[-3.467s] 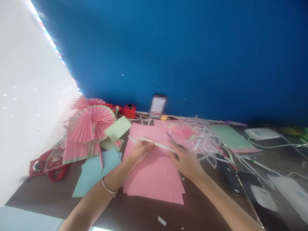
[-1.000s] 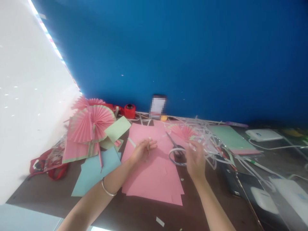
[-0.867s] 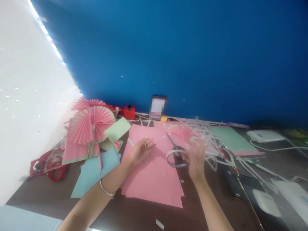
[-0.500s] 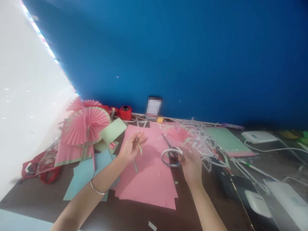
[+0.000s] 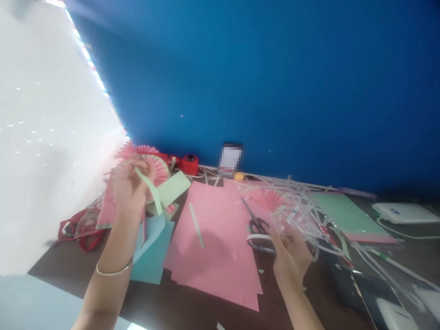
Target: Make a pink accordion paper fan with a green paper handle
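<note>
My left hand [image 5: 132,185] is raised at the left, in front of a pink pleated paper fan [image 5: 160,170] with a light green edge. Its fingers are closed on a narrow light green paper strip [image 5: 154,195] that hangs down to the right. A roll of tape [image 5: 260,244] is in my right hand [image 5: 292,256], gripped at its right side. Just beyond the roll, dark scissors [image 5: 252,215] lie pointing away. Pink paper sheets [image 5: 213,266] are stacked between my hands, with another green strip [image 5: 196,225] on top.
Blue paper [image 5: 151,261] and a green card [image 5: 174,189] lie at the left. A red tape roll [image 5: 190,165] stands by the blue wall. Tangled white strips [image 5: 302,215], a packet of green paper [image 5: 343,211], a white device [image 5: 405,213] and a dark phone [image 5: 371,284] fill the right.
My left hand has moved left from above the pink sheets to the fan, uncovering the strip on the sheets. My right hand still holds the tape roll. The whole view has shifted somewhat.
</note>
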`<state>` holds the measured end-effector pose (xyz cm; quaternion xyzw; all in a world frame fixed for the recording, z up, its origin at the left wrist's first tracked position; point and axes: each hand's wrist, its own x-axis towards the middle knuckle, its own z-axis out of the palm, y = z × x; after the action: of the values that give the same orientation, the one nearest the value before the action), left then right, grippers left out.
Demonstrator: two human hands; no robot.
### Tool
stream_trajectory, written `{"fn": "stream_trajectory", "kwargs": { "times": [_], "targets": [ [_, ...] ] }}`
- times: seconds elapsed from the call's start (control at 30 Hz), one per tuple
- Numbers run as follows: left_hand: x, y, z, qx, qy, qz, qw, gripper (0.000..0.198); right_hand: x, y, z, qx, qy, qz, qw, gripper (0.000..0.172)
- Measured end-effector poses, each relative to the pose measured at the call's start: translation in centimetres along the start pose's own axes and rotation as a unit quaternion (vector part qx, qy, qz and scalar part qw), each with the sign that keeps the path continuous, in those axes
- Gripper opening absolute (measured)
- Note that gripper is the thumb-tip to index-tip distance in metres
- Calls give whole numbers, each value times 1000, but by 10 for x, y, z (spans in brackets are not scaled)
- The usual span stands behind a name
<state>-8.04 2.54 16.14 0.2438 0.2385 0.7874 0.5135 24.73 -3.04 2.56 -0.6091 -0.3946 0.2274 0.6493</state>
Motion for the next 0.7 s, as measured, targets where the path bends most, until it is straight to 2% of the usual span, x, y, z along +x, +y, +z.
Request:
{"fn": "stream_trajectory", "kwargs": {
  "times": [0.1,0.2,0.27,0.33,0.43,0.53,0.63,0.7],
  "targets": [
    [-1,27,-8,62,-22,83,994,18,-2,-5,-2,-123,11,-138,983,26],
    [0,48,-20,41,-49,150,987,15,3,1,-11,-240,64,-298,922,10],
    [0,58,-26,-5,-42,172,984,15,11,11,-18,-284,110,-355,884,6],
    [-2,64,-29,-24,-10,172,985,16,19,23,-24,-323,108,-379,861,6],
    [-9,65,-29,38,30,147,988,22,28,32,-27,-379,8,-403,833,5],
    [-17,59,-26,97,14,129,987,18,30,29,-24,-441,-53,-434,784,11],
    [-26,48,-17,120,6,169,978,12,24,19,-17,-486,-79,-448,746,16],
    [-34,38,-7,156,7,227,961,14,15,11,-10,-484,-80,-441,751,15]
  ]
}}
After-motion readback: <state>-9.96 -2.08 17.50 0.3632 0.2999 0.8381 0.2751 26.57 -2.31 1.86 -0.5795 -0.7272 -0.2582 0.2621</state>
